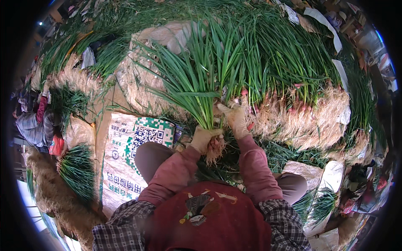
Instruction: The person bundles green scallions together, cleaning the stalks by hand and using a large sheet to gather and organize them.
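My left hand, in a pale glove, is closed round the lower stems of a bunch of green garlic. Long leaves fan up and away from it; reddish bulbs and pale roots hang below the fist. Close beside these stems is my right hand, also gloved, its fingers curled inward at the edge of the pile. What they grip is mostly hidden. A small red piece shows by its outer edge; I cannot tell what it is. The large pile of green garlic lies just beyond, its roots toward me.
A printed white sack lies to my left. Another person sits at the far left among more bundles. Matted roots lie ahead on the left. Loose leaves and pale sacking are at right.
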The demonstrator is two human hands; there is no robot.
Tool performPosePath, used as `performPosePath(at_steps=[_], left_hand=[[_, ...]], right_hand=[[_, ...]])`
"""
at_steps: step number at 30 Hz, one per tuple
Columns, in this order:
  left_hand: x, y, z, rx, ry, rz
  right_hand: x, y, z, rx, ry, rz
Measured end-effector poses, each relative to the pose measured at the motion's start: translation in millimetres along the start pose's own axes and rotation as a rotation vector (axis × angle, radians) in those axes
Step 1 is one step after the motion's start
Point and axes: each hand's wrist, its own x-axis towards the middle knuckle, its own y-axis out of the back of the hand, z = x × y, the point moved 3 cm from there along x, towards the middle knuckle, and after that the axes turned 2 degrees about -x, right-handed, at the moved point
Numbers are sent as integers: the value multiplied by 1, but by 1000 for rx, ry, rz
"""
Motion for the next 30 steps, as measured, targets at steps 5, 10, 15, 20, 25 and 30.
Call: performPosePath(at_steps=[5,10,15,20,25,30], left_hand=[[-8,6,0,66,-58,59],[-6,5,-4,-84,-22,-44],[-3,3,-5,-161,7,-73],[-18,-14,13,-150,-102,-231],[-41,-8,43,-325,-330,-323],[-27,-11,32,-280,-185,-318]], right_hand=[[-31,12,14,596,-485,-69],[-62,9,-8,635,-671,-196],[-56,4,8,673,-560,-303],[-30,53,115,-478,43,-36],[-69,69,9,-974,-304,-920],[-8,108,20,-636,-306,229]])
